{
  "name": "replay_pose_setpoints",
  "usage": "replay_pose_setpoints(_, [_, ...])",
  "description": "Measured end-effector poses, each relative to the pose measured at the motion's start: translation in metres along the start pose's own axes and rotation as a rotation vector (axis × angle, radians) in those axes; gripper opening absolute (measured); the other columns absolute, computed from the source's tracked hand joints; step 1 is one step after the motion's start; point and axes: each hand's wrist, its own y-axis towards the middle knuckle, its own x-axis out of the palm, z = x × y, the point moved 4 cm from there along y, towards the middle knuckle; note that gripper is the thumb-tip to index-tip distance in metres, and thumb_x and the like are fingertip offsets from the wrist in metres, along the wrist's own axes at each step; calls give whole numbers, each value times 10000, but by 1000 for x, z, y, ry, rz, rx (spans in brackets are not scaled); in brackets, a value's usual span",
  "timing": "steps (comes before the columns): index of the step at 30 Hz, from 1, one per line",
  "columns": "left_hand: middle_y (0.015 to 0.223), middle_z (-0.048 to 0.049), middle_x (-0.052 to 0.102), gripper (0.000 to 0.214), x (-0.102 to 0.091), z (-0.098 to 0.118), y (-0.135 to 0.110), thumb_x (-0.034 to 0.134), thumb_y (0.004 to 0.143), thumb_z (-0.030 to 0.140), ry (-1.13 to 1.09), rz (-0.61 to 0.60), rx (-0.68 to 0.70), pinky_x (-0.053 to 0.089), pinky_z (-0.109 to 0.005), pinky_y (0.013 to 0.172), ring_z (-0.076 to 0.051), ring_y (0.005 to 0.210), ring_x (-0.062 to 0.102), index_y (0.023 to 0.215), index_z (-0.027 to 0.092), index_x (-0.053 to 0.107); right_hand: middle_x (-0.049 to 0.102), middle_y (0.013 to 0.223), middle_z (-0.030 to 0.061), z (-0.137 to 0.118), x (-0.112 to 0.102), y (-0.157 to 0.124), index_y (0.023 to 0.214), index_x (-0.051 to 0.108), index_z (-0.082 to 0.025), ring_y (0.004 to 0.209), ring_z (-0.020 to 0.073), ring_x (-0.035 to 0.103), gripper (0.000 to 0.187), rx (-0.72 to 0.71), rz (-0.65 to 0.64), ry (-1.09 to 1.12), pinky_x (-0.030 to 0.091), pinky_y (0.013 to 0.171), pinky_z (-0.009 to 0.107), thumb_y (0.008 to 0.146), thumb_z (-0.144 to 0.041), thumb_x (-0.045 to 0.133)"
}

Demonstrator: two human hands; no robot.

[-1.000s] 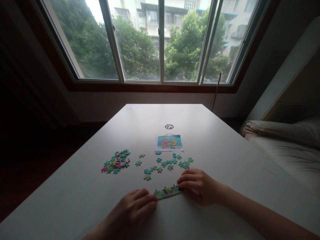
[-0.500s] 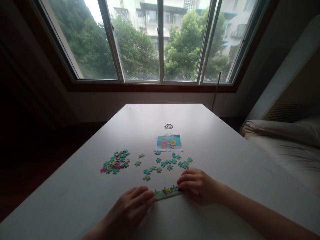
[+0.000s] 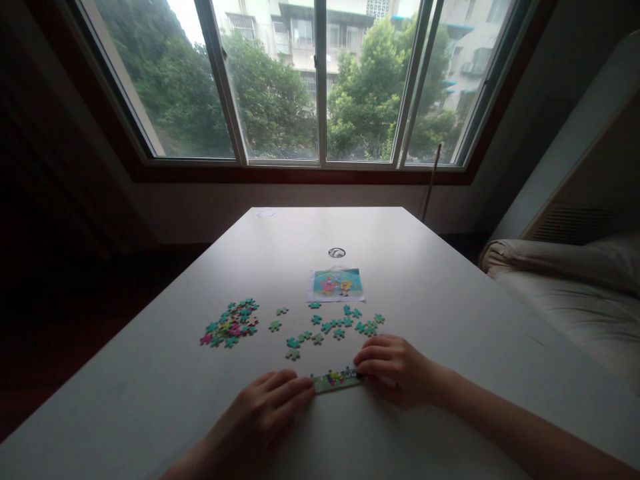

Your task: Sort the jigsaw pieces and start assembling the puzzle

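A short row of joined puzzle pieces (image 3: 336, 381) lies near the front of the white table (image 3: 440, 293). My left hand (image 3: 267, 412) rests flat on the table, fingers stretched out, fingertips touching the strip's left end. My right hand (image 3: 395, 370) has its fingers curled, pressing on the strip's right end. Loose teal pieces (image 3: 340, 325) are scattered just beyond the strip. A denser heap of mixed-colour pieces (image 3: 231, 323) sits further left. A small reference picture (image 3: 337, 285) lies behind the loose pieces.
A round cable hole (image 3: 337, 253) sits in the table past the picture. A large window (image 3: 320, 80) fills the far wall. A cushioned seat or bed (image 3: 565, 280) stands to the right of the table. A thin stick (image 3: 430, 183) leans by the window.
The strip and both hands have shifted slightly away from me and to the right; both hands stay at the strip's ends.
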Motion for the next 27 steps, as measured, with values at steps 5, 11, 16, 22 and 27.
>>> replay_pose_setpoints(5, [1126,-98,601,359,2,-3,-3,368,867,95,93,21,-45,497,-331,834,-208,1023,532,1206,142,478,640,925,99,4,1,-1,990,554,-152,884,186,574,249,22,24,-24,457,807,328,840,-351,536])
replay_pose_setpoints(11, [692,-34,551,233,2,-3,-4,343,858,67,25,88,-187,433,-242,560,-152,622,510,694,172,472,631,931,92,6,2,-2,1011,540,-159,882,167,561,177,35,3,-38,460,788,288,863,-246,499])
replay_pose_setpoints(16, [682,-27,514,234,5,-5,-3,326,858,69,13,68,-195,383,-233,539,-152,605,474,680,181,430,625,916,93,8,2,-3,1031,530,-161,852,169,560,196,52,6,-55,463,754,284,861,-252,500])
replay_pose_setpoints(22, [698,-32,515,239,5,-6,-3,314,862,72,10,53,-196,386,-237,551,-156,618,466,686,180,435,624,920,99,7,2,-2,1030,539,-152,849,183,553,199,48,6,-35,465,751,302,861,-245,487])
replay_pose_setpoints(27, [694,-34,514,249,2,-4,-1,305,867,67,5,60,-186,387,-243,543,-159,614,467,689,177,441,623,925,88,7,2,-2,1042,533,-155,853,176,545,203,53,1,-27,461,760,300,855,-216,483])
